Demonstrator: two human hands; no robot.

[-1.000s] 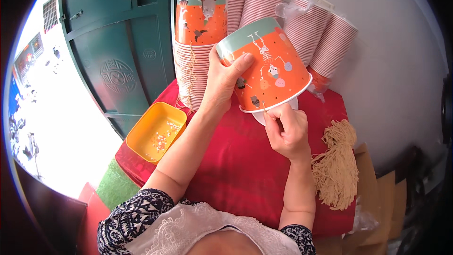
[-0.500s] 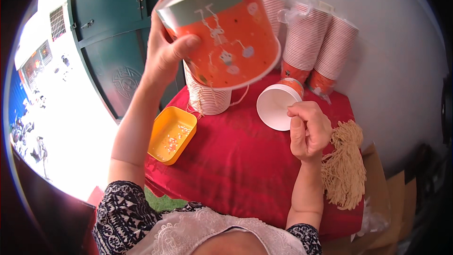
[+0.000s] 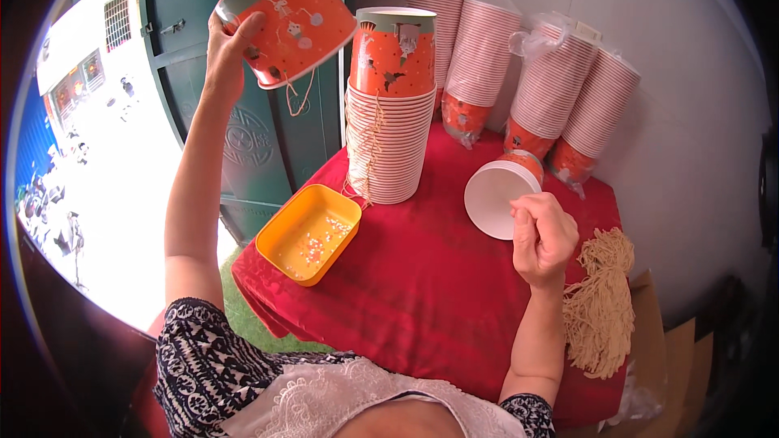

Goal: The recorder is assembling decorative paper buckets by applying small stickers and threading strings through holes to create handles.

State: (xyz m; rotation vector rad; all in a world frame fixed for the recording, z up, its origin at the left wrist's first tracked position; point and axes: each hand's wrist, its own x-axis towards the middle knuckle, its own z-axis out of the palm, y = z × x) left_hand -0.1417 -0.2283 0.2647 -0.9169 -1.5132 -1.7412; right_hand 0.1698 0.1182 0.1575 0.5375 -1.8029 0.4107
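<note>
My left hand (image 3: 229,53) grips an orange paper bucket (image 3: 296,20), raised high at the upper left. The bucket has a green band, printed cartoon figures and a thin string dangling from its white rim. Beside it stands a tall stack of upside-down paper buckets (image 3: 389,146), with strings hanging down its side. My right hand (image 3: 545,237) is closed in a pinch over the right of the table; whatever its fingers hold is too small to see. Just behind those fingers, another paper bucket (image 3: 491,199) lies tipped, its white inside facing me.
A yellow tray (image 3: 284,264) with small white and orange bits sits at the table's left. Several bagged bucket stacks (image 3: 535,81) line the back wall. A bundle of beige strings (image 3: 600,316) lies at the right edge of the red-covered table (image 3: 422,292). Cardboard (image 3: 677,365) stands beyond.
My left hand has carried the bucket left and away from my face, uncovering the tall stack. The right hand stays pinched near the tipped bucket. The whole view has shifted slightly.
</note>
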